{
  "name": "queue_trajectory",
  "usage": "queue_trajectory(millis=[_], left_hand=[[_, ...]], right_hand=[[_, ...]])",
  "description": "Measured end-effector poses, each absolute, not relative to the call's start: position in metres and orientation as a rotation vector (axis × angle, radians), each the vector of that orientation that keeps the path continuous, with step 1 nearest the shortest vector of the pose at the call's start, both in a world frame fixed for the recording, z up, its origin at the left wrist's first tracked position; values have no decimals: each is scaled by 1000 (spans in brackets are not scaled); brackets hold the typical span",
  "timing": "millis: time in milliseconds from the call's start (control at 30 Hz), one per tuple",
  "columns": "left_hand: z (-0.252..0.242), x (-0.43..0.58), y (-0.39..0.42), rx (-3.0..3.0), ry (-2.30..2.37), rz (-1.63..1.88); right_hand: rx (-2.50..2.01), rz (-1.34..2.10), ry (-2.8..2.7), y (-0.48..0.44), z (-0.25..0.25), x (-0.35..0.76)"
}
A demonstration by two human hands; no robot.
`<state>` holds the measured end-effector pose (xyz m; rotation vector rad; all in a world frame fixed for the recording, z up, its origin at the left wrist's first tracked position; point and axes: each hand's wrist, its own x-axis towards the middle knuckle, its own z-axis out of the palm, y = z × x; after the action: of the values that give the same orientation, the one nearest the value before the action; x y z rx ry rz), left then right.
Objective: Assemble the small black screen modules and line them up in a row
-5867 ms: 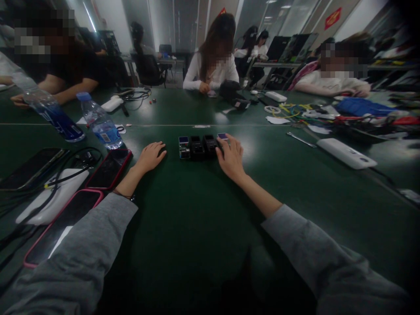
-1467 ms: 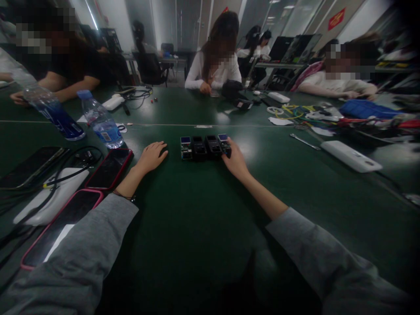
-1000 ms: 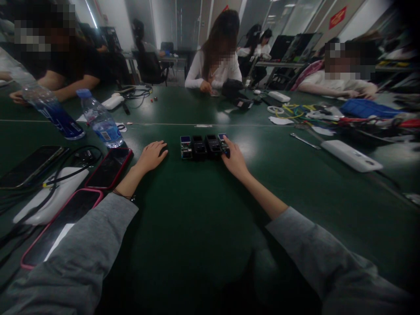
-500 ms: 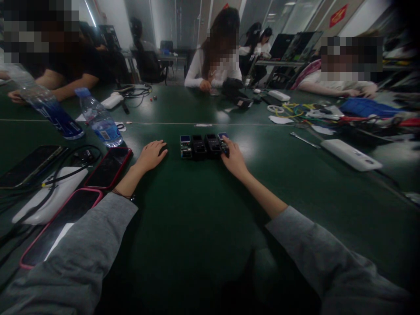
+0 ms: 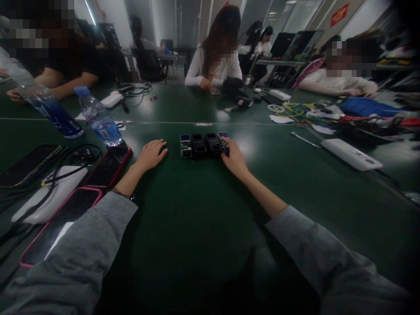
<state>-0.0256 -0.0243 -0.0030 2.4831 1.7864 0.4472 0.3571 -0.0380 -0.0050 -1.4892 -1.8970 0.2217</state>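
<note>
Four small devices stand side by side in a row on the green tabletop. At the left end is a bare circuit board with a small screen. Beside it are two black-cased devices, the left one and the right one. The right end of the row is another circuit board with a small screen, partly covered by my right hand, whose thumb and fingers close on its right side. My left hand lies flat on the table, fingers stretched out, left of the row and apart from it.
On the left are two water bottles, the nearer one upright, a red-edged phone, a pink-cased phone and a white power bank with cables. To the right lie a wrench, a white power strip and tangled wires. Several people sit opposite.
Both hands and the row of devices stay in place. The view shifts very slightly, and the person at the far right moves their head a little.
</note>
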Motion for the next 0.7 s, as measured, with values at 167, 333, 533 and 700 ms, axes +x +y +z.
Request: queue_trajectory(millis=[167,333,533,700], left_hand=[[-5,-26,-24,2475,1786,476],[-4,-26,-23,2474,1776,476],[-3,-26,-24,2469,1778,456],[-2,-26,-25,2469,1781,450]], right_hand=[[-1487,228,-1894,-37,-5,357],[-1479,229,-1882,-40,-3,356],[-1478,234,-1889,-40,-3,356],[-1437,221,-1874,-37,-7,357]])
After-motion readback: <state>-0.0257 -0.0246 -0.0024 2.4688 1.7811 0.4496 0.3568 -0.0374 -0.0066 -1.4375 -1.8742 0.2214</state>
